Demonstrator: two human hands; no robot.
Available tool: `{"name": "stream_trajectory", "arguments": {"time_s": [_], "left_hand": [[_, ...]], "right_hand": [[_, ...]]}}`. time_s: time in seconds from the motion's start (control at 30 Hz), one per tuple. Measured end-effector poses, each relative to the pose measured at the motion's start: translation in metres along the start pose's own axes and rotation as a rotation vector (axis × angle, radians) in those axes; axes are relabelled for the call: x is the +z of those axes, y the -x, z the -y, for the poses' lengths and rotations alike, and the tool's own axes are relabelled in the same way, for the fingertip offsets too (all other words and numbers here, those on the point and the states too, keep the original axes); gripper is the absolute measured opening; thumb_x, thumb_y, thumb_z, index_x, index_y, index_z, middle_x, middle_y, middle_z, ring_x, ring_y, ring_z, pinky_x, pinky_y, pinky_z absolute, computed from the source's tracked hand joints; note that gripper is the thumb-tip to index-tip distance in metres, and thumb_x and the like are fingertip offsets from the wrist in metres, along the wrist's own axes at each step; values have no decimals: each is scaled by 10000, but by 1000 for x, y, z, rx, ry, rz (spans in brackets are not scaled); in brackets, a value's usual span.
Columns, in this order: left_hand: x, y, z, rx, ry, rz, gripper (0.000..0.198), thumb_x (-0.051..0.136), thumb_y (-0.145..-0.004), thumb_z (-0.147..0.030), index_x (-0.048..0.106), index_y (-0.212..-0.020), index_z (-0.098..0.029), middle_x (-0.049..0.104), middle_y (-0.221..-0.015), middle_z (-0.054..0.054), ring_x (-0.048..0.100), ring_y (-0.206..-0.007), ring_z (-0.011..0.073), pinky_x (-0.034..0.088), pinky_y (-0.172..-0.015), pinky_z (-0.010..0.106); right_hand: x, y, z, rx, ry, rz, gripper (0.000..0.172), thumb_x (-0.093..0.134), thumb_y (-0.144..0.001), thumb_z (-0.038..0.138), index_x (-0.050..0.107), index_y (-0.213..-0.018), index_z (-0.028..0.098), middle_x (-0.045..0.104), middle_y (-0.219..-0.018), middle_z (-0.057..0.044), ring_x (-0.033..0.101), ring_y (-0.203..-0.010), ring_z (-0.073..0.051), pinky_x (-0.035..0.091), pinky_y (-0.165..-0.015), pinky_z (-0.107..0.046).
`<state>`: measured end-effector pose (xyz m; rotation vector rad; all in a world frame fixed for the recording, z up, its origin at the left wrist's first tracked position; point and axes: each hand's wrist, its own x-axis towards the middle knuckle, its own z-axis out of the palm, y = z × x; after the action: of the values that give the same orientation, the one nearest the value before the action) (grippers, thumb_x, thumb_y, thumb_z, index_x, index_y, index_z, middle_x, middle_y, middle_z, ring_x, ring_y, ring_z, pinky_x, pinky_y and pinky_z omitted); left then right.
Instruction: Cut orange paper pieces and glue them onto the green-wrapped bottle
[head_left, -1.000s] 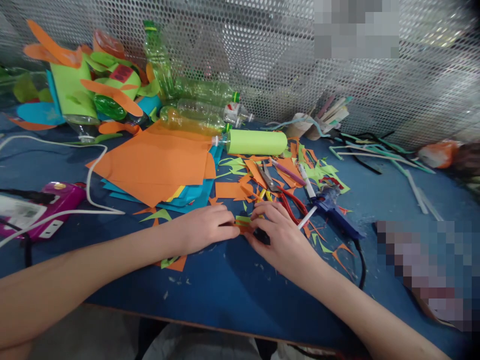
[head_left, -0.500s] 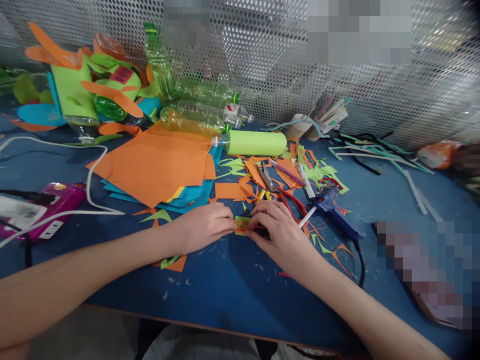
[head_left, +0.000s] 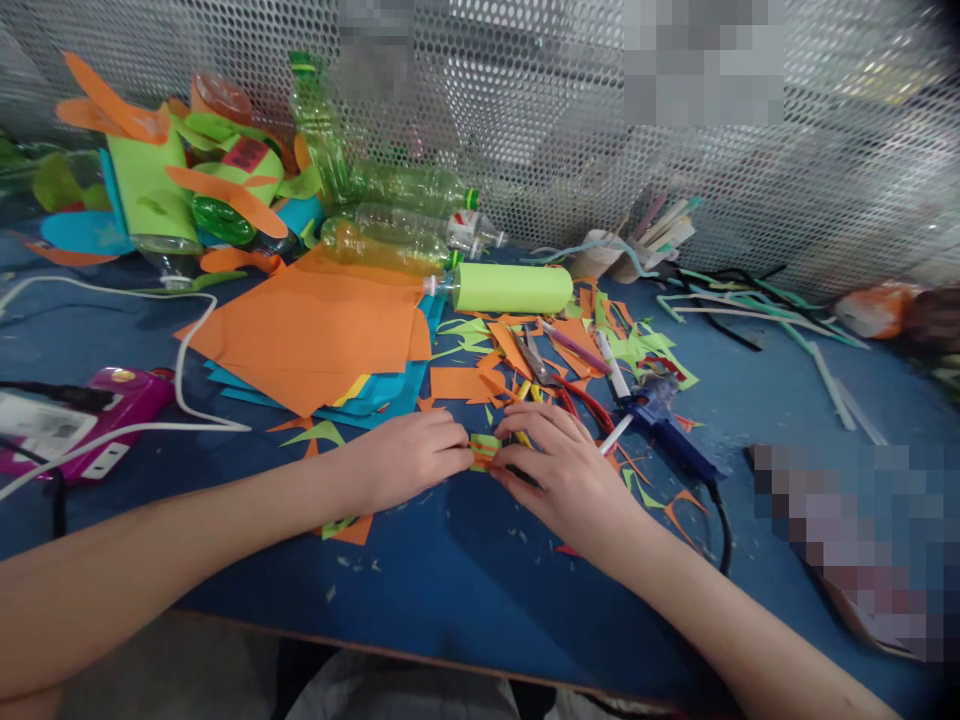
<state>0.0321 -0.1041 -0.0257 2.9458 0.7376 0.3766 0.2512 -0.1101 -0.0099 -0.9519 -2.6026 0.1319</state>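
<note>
Fingertips of left hand and right hand pinch a small green-and-orange paper piece on the blue table

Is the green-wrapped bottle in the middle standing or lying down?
Lying down: the green-wrapped bottle rests on its side, neck pointing left.

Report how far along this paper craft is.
Done: decorated bottles at the back left already wear green paper and orange shapes. In hand: the left hand and right hand pinch a small green-and-orange paper piece. Left, probably: bare bottles and whole orange sheets lie unused.
</note>
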Motion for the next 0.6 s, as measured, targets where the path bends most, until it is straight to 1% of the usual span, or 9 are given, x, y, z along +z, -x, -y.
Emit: {"name": "stream_trajectory", "arguments": {"time_s": [0.1,0.23,0.43,0.6], "left_hand": [[0,0,0,-4,24,-2,238,365,-921,-184,597,-914,-136,593,-896,79,505,-834,175,426,-806,318],[1,0,0,-27,49,-8,212,387,-912,-169,595,-900,-137,587,-907,68,495,-834,171,427,-786,302],[4,1,1,-6,41,-16,219,371,-918,-173,561,-1014,-120,598,-926,83,503,-877,187,433,-821,322],[2,0,3,-15,41,-21,223,365,-919,-168,560,-1023,-145,596,-964,81,504,-896,184,438,-822,322]], "right_hand": [[-1,0,2,-5,23,10,105,541,-836,189,644,-823,204,605,-1003,-52,482,-1098,-232,398,-950,-436],[-1,0,4,-2,30,15,103,530,-843,185,630,-821,196,608,-991,-45,486,-1085,-220,391,-955,-421],[1,-1,4,4,0,-15,95,544,-826,172,630,-793,194,624,-942,-45,510,-1048,-213,417,-928,-410],[4,-1,4,35,-34,-13,83,545,-813,161,622,-797,187,626,-917,-55,528,-1023,-219,438,-906,-415]]}}
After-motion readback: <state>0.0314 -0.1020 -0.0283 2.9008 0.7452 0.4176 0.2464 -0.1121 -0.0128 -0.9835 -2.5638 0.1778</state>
